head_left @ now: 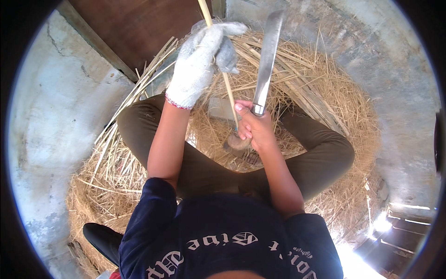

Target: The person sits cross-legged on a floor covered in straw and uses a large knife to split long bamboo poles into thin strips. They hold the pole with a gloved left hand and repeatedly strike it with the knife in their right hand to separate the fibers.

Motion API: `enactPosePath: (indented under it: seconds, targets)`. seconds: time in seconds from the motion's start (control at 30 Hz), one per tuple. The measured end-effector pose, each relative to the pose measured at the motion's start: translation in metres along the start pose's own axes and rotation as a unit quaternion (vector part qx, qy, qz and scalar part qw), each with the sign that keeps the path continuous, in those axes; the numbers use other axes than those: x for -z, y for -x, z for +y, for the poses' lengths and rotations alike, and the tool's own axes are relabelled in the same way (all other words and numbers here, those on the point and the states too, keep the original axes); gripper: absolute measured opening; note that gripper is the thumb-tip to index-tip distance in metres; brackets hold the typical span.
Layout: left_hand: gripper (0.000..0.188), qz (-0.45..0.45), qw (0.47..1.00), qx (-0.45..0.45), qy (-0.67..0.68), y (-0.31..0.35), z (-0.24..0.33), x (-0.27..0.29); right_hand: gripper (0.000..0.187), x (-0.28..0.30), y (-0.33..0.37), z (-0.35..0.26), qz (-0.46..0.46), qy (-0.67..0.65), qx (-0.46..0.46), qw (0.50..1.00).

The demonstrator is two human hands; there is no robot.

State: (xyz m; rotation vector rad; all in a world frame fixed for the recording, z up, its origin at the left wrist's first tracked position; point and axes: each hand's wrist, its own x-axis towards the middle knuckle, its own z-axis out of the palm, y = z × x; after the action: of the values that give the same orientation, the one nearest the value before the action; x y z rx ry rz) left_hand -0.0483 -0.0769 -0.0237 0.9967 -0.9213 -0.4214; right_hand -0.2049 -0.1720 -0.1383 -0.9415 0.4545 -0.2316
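My left hand [200, 56], in a white knitted glove with a red-edged cuff, is closed around a long pale bamboo strip [229, 90]. The strip slants from the top of the view down to the fingers of my right hand [254, 125]. That bare hand grips a large knife [268, 60] by its handle, the long blade pointing up and away from me. Whether the right fingers also touch the strip is unclear. Just below them is a rounded wooden piece [239, 142]; I cannot tell whether it is the handle's end.
Shavings [344, 83] cover the floor around my crossed legs. Split strips lie in a bundle [306, 93] at the right and a pile [116, 158] at the left. A greyish block [220, 108] sits between my legs. Worn walls [395, 69] and a brown panel [130, 32] surround me.
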Motion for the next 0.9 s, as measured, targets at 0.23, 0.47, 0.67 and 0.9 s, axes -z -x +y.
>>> enactPosePath:
  seconds: [0.23,0.47,0.67,0.9]
  targets:
    - [0.052,-0.006,0.966,-0.016,0.257,-0.010,-0.008,0.023,0.026,-0.012,0.007,0.011,-0.079,0.036,-0.031,0.996]
    - [0.060,0.104,0.991,0.037,0.073,-0.013,-0.013,0.036,0.026,-0.014,0.007,0.019,-0.068,0.067,0.006,0.995]
    - [0.054,0.132,0.968,0.132,-0.169,0.005,-0.021,0.044,0.023,-0.008,0.004,0.009,-0.043,0.005,-0.003,0.999]
    - [0.048,-0.009,0.927,0.343,-0.153,0.155,-0.084,0.008,0.023,0.002,0.002,0.003,-0.010,-0.007,0.007,1.000]
